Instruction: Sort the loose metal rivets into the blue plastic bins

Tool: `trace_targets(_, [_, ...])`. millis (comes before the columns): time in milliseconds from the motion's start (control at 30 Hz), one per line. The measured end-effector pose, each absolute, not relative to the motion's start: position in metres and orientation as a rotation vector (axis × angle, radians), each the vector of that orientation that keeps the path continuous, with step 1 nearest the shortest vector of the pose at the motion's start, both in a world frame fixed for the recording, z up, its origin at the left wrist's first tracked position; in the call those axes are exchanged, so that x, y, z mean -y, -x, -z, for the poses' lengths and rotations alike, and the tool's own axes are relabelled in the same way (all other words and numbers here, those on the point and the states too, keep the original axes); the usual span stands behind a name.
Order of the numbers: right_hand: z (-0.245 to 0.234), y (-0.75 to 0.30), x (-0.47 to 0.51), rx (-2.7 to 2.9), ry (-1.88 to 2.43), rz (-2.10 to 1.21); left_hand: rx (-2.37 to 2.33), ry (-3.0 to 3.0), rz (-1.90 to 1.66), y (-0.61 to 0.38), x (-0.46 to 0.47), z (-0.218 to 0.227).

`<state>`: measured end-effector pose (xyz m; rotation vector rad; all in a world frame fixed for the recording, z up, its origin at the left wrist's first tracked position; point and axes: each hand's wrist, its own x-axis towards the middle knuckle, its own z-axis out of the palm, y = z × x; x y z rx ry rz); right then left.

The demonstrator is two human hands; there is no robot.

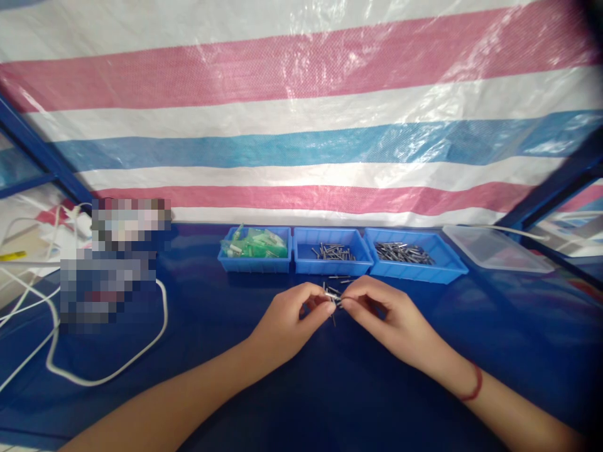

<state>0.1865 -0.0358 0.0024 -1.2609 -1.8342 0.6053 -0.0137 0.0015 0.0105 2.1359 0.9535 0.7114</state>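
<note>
My left hand (pixel 293 314) pinches a small silvery metal pin (pixel 332 295) between thumb and forefinger. Opposite it, my right hand (pixel 391 314) is closed too, its thumb and fingertips pressed together at the pin's other end. The fingertips hide much of the piece. Several loose metal pins lie on the blue tabletop (pixel 301 389) just behind and under the fingers, one of them a separate pin (pixel 340 277) nearer the bins.
Three blue bins stand in a row: a left bin (pixel 257 266) with green-and-clear plastic bags, a middle bin (pixel 325 268) and a right bin (pixel 419 274) with metal pins. A clear plastic lid (pixel 494 250) lies right; a white cable (pixel 162 326) loops left. A striped sheet (pixel 301 147) hangs behind.
</note>
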Motion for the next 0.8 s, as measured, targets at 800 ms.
trace_targets(800, [-0.011,-0.219,0.022,1.986,1.405,0.116,-0.951,-2.768,-0.52,0.018,-0.018,0.008])
